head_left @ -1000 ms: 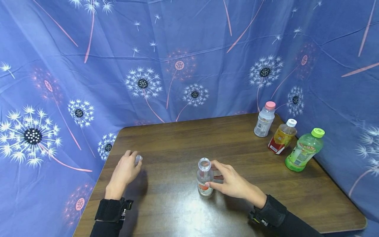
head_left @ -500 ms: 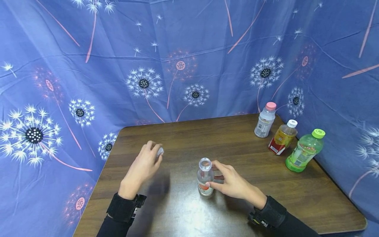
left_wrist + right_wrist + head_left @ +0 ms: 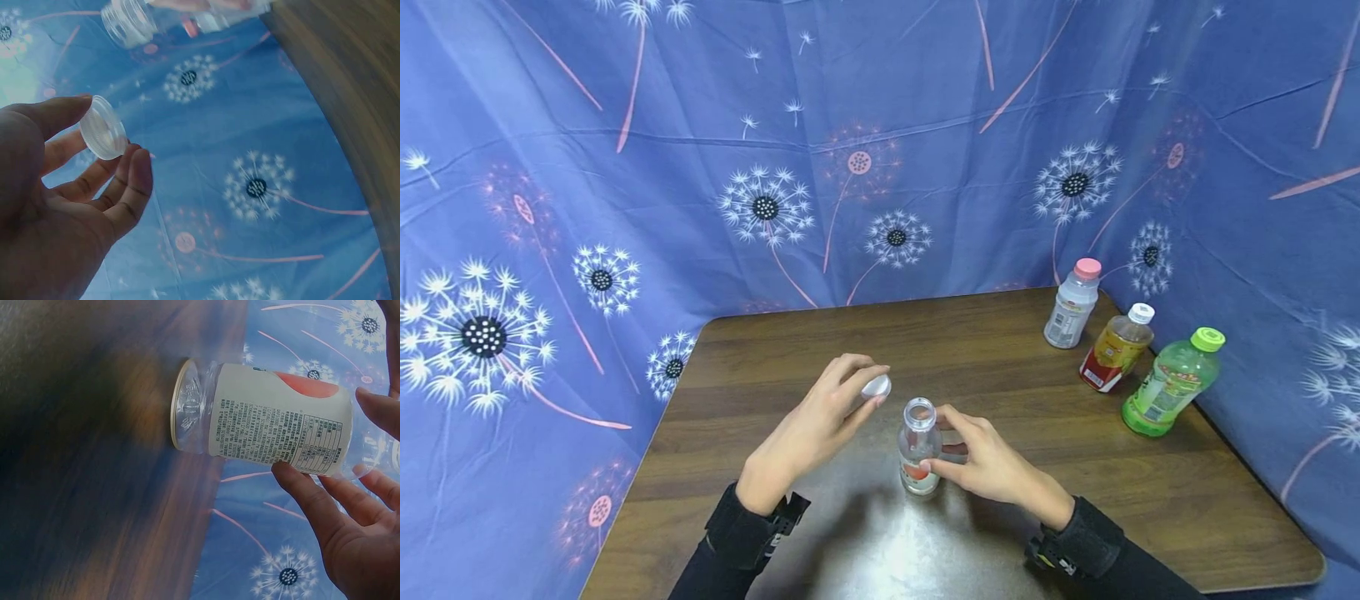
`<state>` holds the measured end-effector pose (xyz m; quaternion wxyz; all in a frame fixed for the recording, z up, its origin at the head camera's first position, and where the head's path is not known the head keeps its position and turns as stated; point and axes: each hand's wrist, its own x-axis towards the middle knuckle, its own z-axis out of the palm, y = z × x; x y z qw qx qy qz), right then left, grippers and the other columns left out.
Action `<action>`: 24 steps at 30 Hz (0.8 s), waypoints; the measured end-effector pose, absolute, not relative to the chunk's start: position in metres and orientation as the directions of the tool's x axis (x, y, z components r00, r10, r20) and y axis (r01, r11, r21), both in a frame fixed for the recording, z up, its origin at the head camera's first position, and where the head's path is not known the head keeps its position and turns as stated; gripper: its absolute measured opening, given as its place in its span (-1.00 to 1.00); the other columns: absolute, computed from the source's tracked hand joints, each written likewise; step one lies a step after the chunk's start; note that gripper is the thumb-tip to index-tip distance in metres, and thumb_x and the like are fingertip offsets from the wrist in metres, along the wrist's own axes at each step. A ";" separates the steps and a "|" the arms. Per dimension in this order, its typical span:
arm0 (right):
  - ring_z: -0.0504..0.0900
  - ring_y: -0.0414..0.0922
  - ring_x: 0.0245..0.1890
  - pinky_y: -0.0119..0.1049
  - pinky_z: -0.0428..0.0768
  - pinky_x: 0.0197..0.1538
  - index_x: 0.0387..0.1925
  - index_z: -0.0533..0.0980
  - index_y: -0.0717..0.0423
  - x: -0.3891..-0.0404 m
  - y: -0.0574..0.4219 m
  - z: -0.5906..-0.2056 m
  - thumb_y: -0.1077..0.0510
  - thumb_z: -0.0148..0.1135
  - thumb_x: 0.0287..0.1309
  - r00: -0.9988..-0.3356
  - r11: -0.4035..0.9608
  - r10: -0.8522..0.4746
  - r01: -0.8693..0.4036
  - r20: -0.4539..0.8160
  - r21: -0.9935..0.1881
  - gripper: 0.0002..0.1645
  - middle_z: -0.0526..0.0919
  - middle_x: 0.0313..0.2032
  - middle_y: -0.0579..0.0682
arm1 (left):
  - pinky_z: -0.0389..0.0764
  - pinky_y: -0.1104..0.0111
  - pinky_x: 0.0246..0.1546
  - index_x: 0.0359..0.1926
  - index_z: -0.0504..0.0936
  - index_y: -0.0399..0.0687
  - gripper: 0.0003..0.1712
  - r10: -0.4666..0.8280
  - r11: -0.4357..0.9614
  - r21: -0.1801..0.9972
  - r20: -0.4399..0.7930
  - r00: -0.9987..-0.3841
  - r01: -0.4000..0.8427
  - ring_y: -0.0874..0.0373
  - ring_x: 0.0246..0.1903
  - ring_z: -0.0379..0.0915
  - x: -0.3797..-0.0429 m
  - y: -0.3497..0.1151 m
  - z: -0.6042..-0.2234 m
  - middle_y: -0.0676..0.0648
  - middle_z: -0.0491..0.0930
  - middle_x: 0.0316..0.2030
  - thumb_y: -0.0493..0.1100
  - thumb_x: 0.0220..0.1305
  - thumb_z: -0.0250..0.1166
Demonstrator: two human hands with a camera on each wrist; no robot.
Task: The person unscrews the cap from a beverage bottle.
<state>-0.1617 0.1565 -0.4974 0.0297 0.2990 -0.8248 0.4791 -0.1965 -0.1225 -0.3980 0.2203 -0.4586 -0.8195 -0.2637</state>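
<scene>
Between the thumb and fingers of my left hand (image 3: pixel 812 425) is a translucent white bottle cap (image 3: pixel 876 387), held just left of the bottle's mouth and a little behind it. In the left wrist view the cap (image 3: pixel 103 128) shows its ribbed side and hollow inside. My right hand (image 3: pixel 996 467) grips a clear open-mouthed bottle (image 3: pixel 914 454) from the right side, thumb in front and fingers behind. The bottle stands upright on the table. Its pale label (image 3: pixel 275 419) with an orange patch and printed text faces the right wrist camera.
At the wooden table's (image 3: pixel 820 350) right side stand three capped bottles: a whitish one with a pink cap (image 3: pixel 1070 308), an amber one with a white cap (image 3: pixel 1112 350) and a green one (image 3: pixel 1171 383). A blue dandelion-print cloth (image 3: pixel 985 208) hangs behind.
My left hand has carried the cap rightward across the table, from the left side to close beside the bottle's mouth. The right hand and bottle have stayed in place.
</scene>
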 end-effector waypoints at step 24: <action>0.76 0.02 0.08 -0.18 0.79 -0.08 0.25 0.47 -0.20 -0.160 0.155 -0.499 0.11 0.58 0.16 -0.829 0.349 -0.418 -0.525 0.372 -0.776 -0.33 0.71 0.11 -0.08 | 0.59 0.37 0.26 0.23 0.63 -0.15 -0.60 0.761 0.316 0.238 0.515 -0.395 0.919 0.05 0.28 0.52 -0.187 -0.084 -0.404 -0.12 0.60 0.26 -0.35 0.41 0.35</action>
